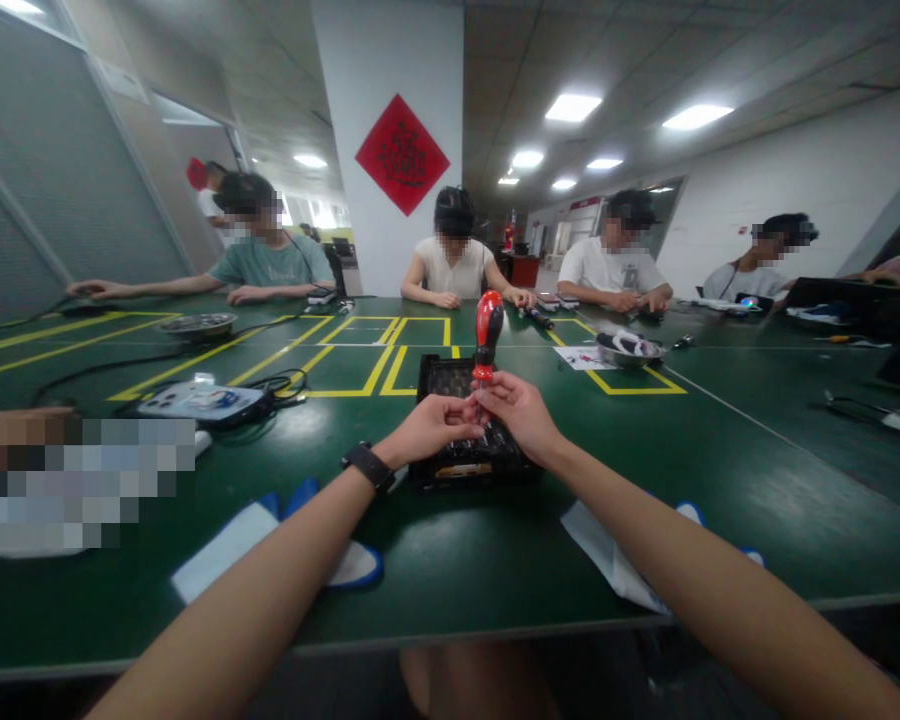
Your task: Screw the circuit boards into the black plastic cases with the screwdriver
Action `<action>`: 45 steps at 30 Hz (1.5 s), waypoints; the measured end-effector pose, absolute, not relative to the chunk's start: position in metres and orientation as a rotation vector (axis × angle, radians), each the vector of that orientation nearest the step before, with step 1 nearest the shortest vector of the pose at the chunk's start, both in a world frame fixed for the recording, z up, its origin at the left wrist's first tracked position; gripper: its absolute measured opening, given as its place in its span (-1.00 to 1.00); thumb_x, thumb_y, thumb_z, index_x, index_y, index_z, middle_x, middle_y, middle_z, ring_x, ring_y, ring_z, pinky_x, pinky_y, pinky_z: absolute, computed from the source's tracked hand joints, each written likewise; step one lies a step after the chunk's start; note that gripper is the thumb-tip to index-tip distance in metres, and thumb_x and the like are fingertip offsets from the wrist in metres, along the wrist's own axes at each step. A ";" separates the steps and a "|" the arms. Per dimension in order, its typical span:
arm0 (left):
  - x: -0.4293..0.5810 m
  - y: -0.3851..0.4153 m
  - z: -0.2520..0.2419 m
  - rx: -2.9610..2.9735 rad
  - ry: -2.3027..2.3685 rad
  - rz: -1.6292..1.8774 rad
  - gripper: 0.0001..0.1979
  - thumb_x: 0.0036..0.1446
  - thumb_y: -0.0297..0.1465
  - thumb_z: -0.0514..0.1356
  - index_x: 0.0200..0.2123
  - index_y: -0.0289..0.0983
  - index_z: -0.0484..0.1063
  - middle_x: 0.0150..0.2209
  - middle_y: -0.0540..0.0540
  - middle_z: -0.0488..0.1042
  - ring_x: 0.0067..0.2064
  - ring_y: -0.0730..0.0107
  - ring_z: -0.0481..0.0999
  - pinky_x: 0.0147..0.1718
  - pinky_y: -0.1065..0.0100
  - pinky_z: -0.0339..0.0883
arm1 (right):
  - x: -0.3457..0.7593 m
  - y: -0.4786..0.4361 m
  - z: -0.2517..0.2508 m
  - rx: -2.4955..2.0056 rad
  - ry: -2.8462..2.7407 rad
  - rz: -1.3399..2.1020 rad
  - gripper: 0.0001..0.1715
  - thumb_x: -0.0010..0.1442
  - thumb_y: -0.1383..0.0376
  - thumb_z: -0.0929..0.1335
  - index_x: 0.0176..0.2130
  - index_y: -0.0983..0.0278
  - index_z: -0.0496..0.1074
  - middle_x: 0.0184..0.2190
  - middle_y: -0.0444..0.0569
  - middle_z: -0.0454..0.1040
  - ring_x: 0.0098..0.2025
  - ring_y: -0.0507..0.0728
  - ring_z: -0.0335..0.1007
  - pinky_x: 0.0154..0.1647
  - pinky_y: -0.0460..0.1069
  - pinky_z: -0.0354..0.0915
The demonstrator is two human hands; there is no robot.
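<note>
A screwdriver [487, 335] with a red and black handle stands upright, handle at the top, above a black plastic tray [450, 470]. My right hand [523, 412] is closed, its thumb and fingers pinching the shaft just below the handle. From the other side, my left hand [436, 425] pinches around the lower shaft, fingertips touching those of the right. The tip is hidden among the fingers, so I cannot tell whether a small part sits there. Dark, shiny contents in the tray are partly covered by my hands.
Blue and white gloves lie on the green table, one left glove [229, 545] and one right glove [615, 560]. A pale device [206, 400] with cables is to the left. Farther off are a round dish [630, 347] and yellow tape outlines [375, 370]. Several people sit beyond.
</note>
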State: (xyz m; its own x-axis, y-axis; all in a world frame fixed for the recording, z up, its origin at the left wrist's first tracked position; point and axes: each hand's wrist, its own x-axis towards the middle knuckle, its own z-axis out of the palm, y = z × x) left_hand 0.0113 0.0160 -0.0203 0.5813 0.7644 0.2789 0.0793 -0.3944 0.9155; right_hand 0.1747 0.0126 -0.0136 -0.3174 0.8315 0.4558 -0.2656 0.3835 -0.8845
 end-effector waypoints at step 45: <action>0.007 0.021 -0.023 2.069 1.096 1.321 -0.68 0.03 -0.24 0.16 -0.19 -0.30 0.44 -0.23 -0.12 0.44 -0.22 0.36 0.40 -0.21 0.34 0.26 | 0.179 0.012 -0.006 -0.736 -1.456 0.794 -0.67 0.08 0.08 0.30 -0.28 0.28 0.36 -0.51 -0.11 0.44 -0.54 -0.01 0.33 -0.55 -0.12 0.26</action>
